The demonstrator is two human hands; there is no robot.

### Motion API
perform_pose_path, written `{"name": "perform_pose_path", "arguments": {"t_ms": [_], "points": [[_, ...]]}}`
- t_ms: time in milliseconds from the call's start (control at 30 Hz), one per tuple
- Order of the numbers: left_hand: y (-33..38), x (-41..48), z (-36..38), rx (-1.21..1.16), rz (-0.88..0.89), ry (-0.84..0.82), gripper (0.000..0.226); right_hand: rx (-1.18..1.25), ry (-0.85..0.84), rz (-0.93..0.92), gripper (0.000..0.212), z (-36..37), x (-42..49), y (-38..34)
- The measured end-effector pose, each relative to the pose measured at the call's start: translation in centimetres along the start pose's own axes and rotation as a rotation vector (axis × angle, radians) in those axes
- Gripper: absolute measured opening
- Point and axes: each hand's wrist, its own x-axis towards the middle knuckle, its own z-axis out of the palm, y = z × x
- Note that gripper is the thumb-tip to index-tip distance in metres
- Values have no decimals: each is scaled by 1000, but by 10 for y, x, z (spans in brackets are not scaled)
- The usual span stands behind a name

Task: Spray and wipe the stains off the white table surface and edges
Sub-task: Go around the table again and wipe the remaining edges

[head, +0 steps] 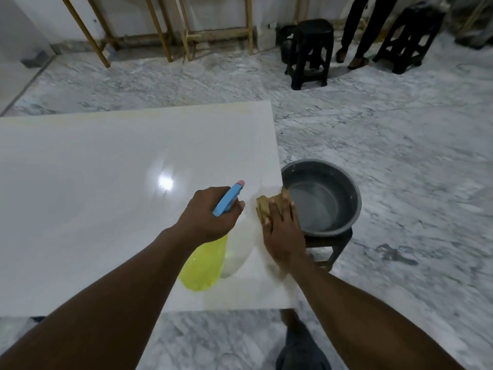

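The white table point(106, 182) fills the left and middle of the head view, glossy with a light glare. My left hand point(213, 214) grips the neck of a spray bottle point(205, 265) with a yellow body and a blue nozzle pointing away from me. My right hand point(282, 231) lies flat, fingers straight, pressing a tan cloth point(266, 204) onto the table near its right edge. Faint yellowish streaks show along the table's far edge.
A grey basin point(344, 188) holding water stands on a low dark stool point(338, 247) just beyond the table's right edge. Two black stools point(309, 52) and a person's legs point(357, 36) stand at the back right. Wooden frames point(170, 30) lean against the far wall. The floor is marble.
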Motion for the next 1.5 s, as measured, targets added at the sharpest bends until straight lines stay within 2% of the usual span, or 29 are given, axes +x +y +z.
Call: {"name": "perform_pose_path", "arguments": {"t_ms": [233,433,500,567,633,700,800,900,1000,1133,1167,1233,1300,1367,1500], "points": [[-11,-113,28,-13,-9,-39,38,79,24,4,56,18,-141,5],[6,-146,33,-12,14,-94,40,102,-151,-79,77,-7,-207,13],[15,-144,31,6,31,-107,36,160,-292,8,57,-43,-205,9],[22,-137,25,20,36,-106,34,460,-335,256,30,-86,-185,5],[30,-124,19,33,31,-105,33,919,-315,551,35,-128,-155,1],[39,-103,13,47,39,-111,29,1371,-315,704,38,-161,-119,0],[52,-52,5,69,47,-144,21,1895,-329,693,43,-188,-59,-4],[61,10,2,108,25,-155,25,2069,-366,618,49,-183,12,-10],[65,76,-2,128,-2,-140,24,2030,-464,603,54,-177,87,-15],[67,156,-5,168,-56,-139,28,1874,-426,622,45,-186,183,-14],[66,174,-6,161,-66,-127,26,1779,-411,610,41,-187,211,-14],[62,202,-11,136,-68,-85,26,1357,-304,555,41,-183,263,-16],[55,227,-16,124,-69,-35,28,904,-90,472,42,-172,315,-17],[47,244,-19,112,-82,-10,33,732,-1,354,46,-153,357,-14],[27,267,-19,78,-92,13,33,569,-92,211,50,-90,419,-3]]}}
